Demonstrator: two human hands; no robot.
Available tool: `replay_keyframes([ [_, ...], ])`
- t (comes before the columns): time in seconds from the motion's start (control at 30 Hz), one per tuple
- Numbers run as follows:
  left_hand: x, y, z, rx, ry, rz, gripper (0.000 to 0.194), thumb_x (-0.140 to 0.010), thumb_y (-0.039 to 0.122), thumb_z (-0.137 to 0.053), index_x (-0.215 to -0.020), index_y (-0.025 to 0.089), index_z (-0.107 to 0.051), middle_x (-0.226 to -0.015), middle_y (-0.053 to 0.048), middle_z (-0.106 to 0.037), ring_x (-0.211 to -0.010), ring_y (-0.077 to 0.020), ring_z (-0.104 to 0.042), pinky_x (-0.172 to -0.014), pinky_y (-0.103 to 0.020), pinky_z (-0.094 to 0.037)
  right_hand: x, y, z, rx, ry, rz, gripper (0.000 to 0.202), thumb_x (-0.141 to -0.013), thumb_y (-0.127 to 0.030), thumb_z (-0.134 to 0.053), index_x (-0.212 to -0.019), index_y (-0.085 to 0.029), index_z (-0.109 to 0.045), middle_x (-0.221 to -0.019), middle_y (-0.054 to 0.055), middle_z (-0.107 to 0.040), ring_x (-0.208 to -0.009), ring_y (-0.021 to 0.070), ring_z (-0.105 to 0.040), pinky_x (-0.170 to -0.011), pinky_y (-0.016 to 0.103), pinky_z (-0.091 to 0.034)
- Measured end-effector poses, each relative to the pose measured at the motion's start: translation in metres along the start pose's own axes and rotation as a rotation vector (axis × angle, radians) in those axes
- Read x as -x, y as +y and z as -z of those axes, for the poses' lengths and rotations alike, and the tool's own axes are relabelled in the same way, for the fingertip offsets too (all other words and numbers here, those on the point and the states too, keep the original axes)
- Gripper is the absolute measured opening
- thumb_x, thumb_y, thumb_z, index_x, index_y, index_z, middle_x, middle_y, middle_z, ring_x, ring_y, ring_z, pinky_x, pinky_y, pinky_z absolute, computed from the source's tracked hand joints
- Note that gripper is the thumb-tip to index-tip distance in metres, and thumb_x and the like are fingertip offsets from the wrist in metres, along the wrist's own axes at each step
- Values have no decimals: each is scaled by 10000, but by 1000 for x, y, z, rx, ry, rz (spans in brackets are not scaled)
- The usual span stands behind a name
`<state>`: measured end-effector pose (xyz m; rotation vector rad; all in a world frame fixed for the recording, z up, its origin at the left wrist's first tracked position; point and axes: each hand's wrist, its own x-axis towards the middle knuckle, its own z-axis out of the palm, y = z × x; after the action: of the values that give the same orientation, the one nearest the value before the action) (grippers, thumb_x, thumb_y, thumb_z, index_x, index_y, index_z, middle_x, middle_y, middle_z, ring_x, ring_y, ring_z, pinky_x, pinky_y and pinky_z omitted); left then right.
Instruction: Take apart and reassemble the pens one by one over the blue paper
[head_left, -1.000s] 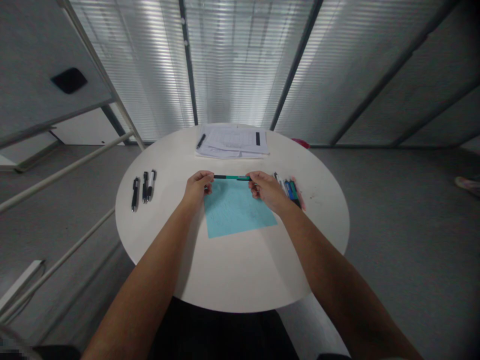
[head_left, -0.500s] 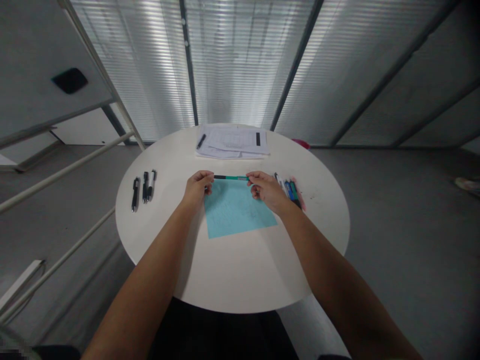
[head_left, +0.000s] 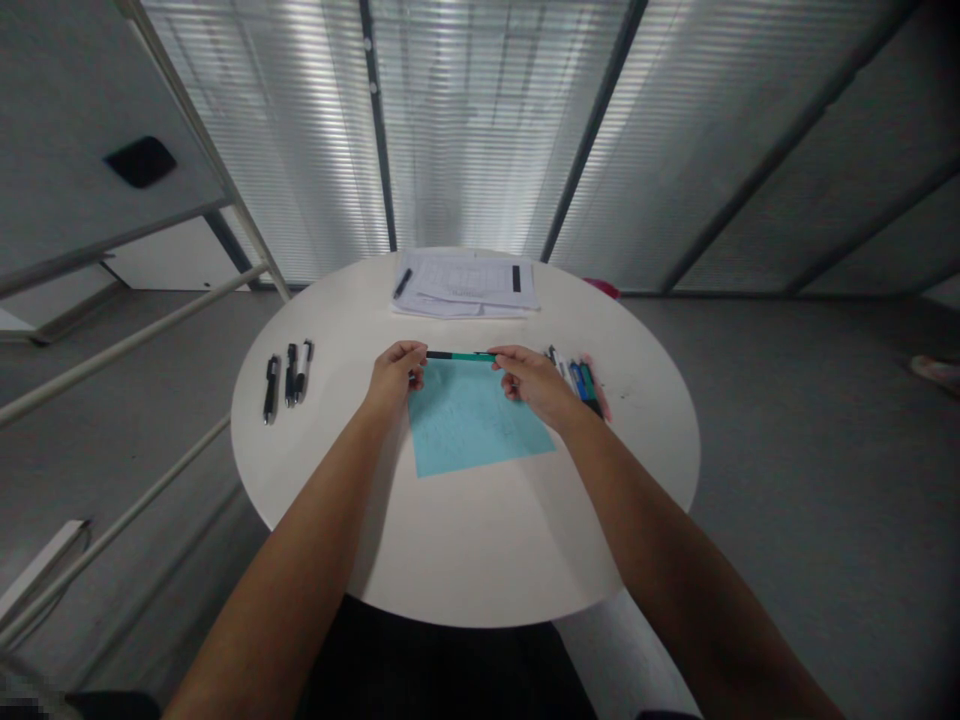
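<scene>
A green pen (head_left: 466,357) with a black grip stretches level between my two hands, over the far edge of a light blue sheet of paper (head_left: 480,425). My left hand (head_left: 397,372) pinches its black end. At the green end, my right hand (head_left: 526,376) has thumb and fingers closed on it, and a dark clip shows along the top of the barrel. Right beside my right hand lies a group of pens (head_left: 585,382), white, blue and green, on something pinkish.
The round white table (head_left: 465,560) carries a stack of printed papers (head_left: 465,285) at its far side, with a black pen (head_left: 403,283) on top. Several black and white pens (head_left: 290,375) lie at the left. Pale railings (head_left: 150,320) stand left of the table.
The green pen has turned about its length between my fingers: a pale label showed on the barrel before, and now the clip shows on top. Both hands stay in place.
</scene>
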<state>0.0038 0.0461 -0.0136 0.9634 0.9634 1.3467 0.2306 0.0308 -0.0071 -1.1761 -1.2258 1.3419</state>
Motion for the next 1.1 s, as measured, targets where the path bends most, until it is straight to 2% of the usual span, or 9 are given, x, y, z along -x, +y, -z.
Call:
replay_keyframes([
  [0.27,0,-1,0,-29,-4,-8,251,-668,357,-727,-763,170,-589,-625,28,-511,-481,-60,-434,-414,-193,-322,0,-2,-1,-2,22,-3,294,-741,-345,-657,-1010,-226,-640,-897,4,-616,-469,45,-490,-410,198,-347],
  [0.53,0,-1,1,-19,-13,-5,242,-649,339,-740,-777,170,-623,-680,12,-549,-502,-62,-457,-424,-191,-334,3,-6,-4,-35,16,-12,338,-763,-479,-649,-950,-199,-621,-739,-9,-587,-460,53,-461,-412,199,-318],
  [0.67,-1,-3,1,-21,-18,-28,233,-665,350,-731,-765,163,-634,-686,4,-554,-491,-60,-453,-415,-197,-325,2,-4,-2,-31,15,3,317,-770,-464,-645,-932,-192,-633,-736,-4,-591,-457,52,-457,-412,201,-311],
  [0.9,1,0,-3,-51,40,3,287,-651,386,-757,-689,150,-598,-681,-8,-576,-474,-54,-441,-416,-203,-317,2,-4,-2,-20,21,13,330,-764,-473,-646,-932,-190,-629,-731,-10,-588,-460,50,-456,-414,200,-317],
  [1.1,0,-1,-2,-102,35,-39,319,-670,428,-746,-647,153,-586,-629,-2,-560,-469,-61,-433,-418,-210,-315,1,-4,-3,-35,22,32,350,-745,-463,-675,-971,-205,-605,-750,-18,-600,-455,50,-467,-414,199,-326],
])
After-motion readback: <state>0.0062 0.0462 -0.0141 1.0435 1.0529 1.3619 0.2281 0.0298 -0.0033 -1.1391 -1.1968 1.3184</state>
